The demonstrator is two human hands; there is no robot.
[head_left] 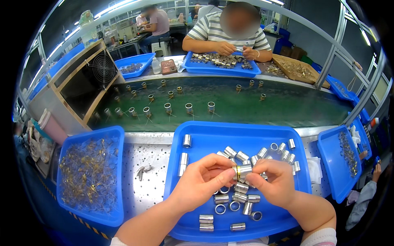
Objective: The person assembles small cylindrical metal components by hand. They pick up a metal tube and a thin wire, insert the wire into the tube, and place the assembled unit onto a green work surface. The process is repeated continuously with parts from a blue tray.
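Between my two hands is a shiny metal sleeve (244, 170) with a yellow band near its left end. My left hand (201, 178) pinches the banded end between thumb and fingers. My right hand (274, 180) grips the other end, thumb in front. Both are closed on the sleeve, above a blue tray (184, 211). Many short silver sleeves lie in that tray, some on their sides and some standing with their round openings showing. One pair of sleeves (206, 222) lies near the tray's front left. My hands hide part of the pile.
Left stands a blue tray (120, 164) of tangled thin wire parts, beside a small metal tool (143, 172). Beyond runs a green conveyor (246, 112) carrying upright sleeves with wires. Across it a person (230, 30) handles parts over another tray (219, 74). More trays (328, 164) stand right.
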